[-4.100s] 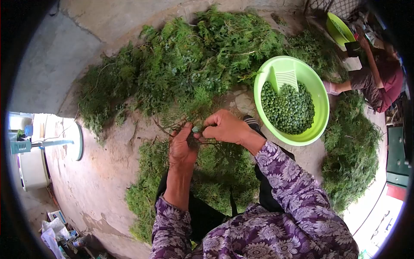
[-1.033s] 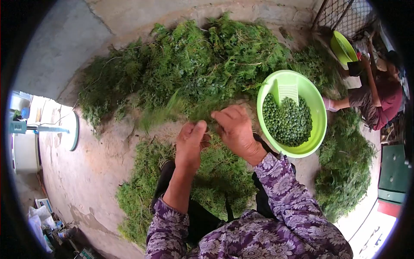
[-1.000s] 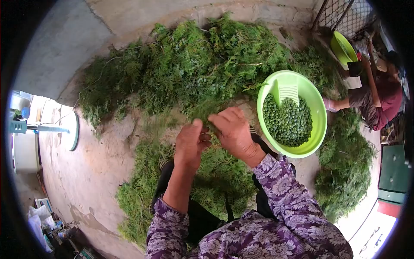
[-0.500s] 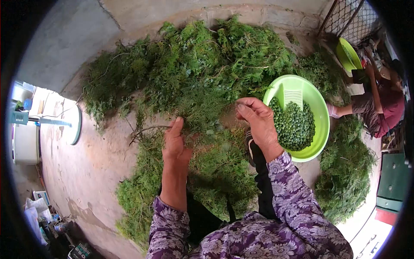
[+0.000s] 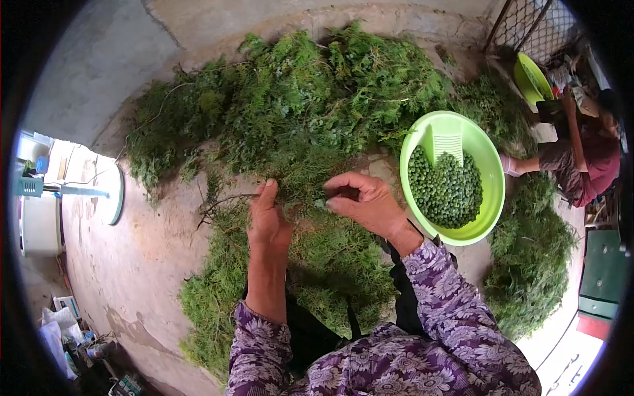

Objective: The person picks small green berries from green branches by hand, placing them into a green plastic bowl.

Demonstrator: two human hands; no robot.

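My left hand (image 5: 267,218) is closed round the woody stem of a leafy evergreen branch (image 5: 307,175), its thumb lying along the stem. The bare end of the stem sticks out to the left of the hand. My right hand (image 5: 366,201) is at the branch's foliage, thumb and forefinger curved with a small gap between their tips. A pale green berry (image 5: 321,203) shows just by those tips. To the right of this hand stands a light green basin (image 5: 494,178) with a ribbed washboard panel, holding many small round green berries (image 5: 446,191).
A large heap of cut evergreen branches (image 5: 284,86) lies along the wall, with more branches (image 5: 224,310) below my hands and others (image 5: 528,257) at the right. Another person (image 5: 591,155) sits at the far right near a second green basin (image 5: 531,78). A fan's round base (image 5: 113,191) stands left.
My right hand has moved left, from near the basin to the branch foliage, and its fingertips have parted a little. My left hand keeps hold of the branch in nearly the same place.
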